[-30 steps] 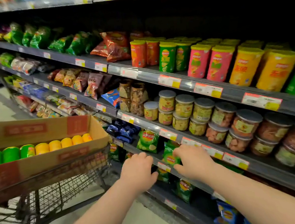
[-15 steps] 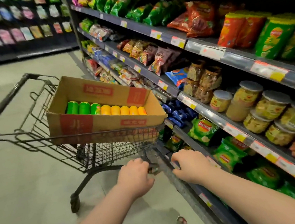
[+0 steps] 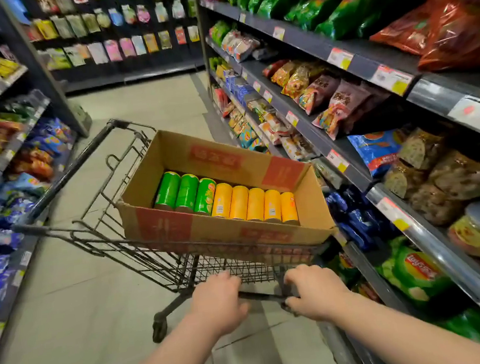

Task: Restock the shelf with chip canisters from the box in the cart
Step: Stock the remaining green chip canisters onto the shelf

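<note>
As both hands (image 3: 217, 301) (image 3: 315, 292) grip cart (image 3: 94, 233), fingertips hidden

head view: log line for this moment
left hand, right hand: grip cart bar | box: in cart | canisters: lying in box

Wire cart (image 3: 163, 260) on floor (image 3: 65, 294) carries cardboard box (image 3: 224, 232)
</note>
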